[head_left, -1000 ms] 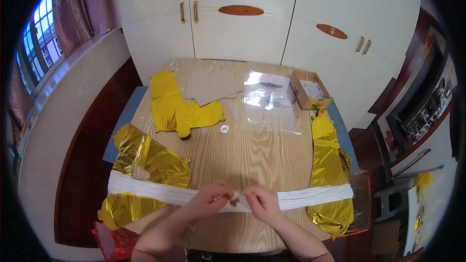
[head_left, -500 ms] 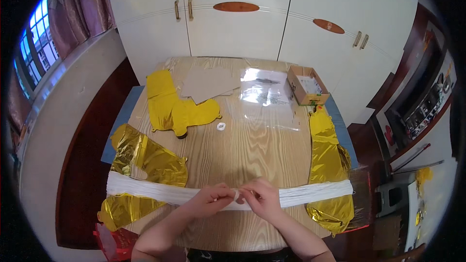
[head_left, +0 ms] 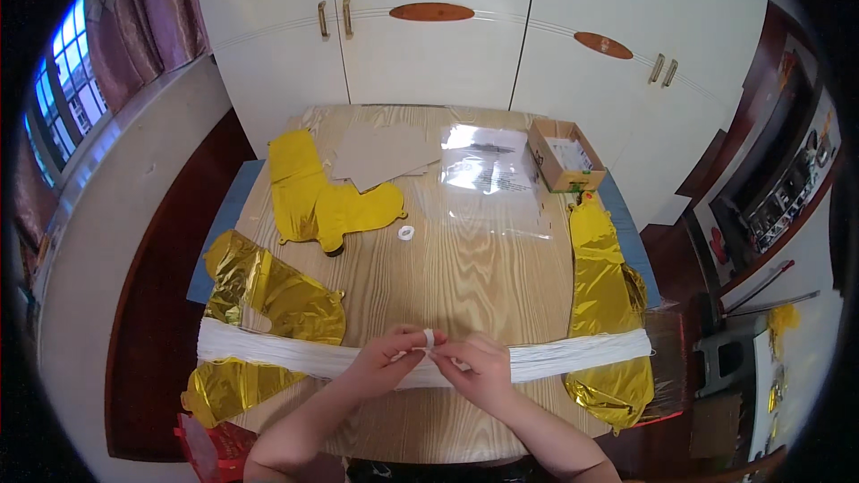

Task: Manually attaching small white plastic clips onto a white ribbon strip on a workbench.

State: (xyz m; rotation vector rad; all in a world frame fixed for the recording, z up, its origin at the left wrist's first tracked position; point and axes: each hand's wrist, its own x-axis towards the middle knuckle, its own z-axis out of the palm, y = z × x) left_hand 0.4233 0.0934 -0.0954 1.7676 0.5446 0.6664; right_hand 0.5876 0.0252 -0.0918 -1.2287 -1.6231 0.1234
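A long bundle of white strings (head_left: 573,358) stretches across the near part of the table, passing below both hands. My left hand (head_left: 389,362) is closed, with a small white strip (head_left: 429,338) looped at its fingertips. From the other side, my right hand (head_left: 477,365) pinches at the strip's lower end, its fingertips nearly touching the left ones. Whether the strip is tape or string is too small to tell. Crumpled gold foil balloons lie under the bundle's ends, one pair of pieces at left (head_left: 291,300) and another long piece at right (head_left: 598,286).
A flat gold foil balloon (head_left: 309,192) and grey-brown card sheets (head_left: 385,156) lie at the far left. Beside them are a clear plastic sheet (head_left: 488,183) and an open cardboard box (head_left: 582,181). A small white roll (head_left: 406,233) sits mid-table. A red bag (head_left: 215,447) hangs near the left corner.
Both hands have risen slightly, away from the near edge. The white strip now stands up as a loop at the left fingertips, and the right fingers have shifted just below it.
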